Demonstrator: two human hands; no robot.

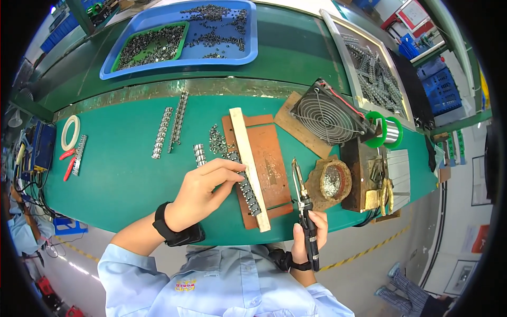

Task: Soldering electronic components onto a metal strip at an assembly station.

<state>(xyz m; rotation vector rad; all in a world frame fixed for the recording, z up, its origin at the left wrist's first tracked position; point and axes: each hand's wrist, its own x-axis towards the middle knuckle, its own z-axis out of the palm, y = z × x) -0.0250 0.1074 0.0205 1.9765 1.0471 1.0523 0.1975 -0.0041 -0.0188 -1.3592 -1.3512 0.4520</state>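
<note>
My right hand (311, 232) is wrapped round the black handle of a soldering iron (305, 208), whose metal tip points up and away from me. My left hand (203, 189) reaches over a dark strip of small metal parts (248, 195), its thumb and fingertips drawn together at the strip; whatever they pinch is too small to make out. Along the strip's right side lies a pale wooden bar (250, 171), resting on a reddish-brown board (272, 169). Loose small metal parts (216, 141) are heaped beyond my left fingers, beside a short strip (199, 155).
Right of the iron sit a round solder pot (336, 179), a fan (330, 113) and a green solder spool (391, 132). Two long strips (170, 127), red-handled pliers (68, 164) and a tape roll (71, 132) lie left. Behind are a blue tray (211, 62) and a framed box of strips (369, 68).
</note>
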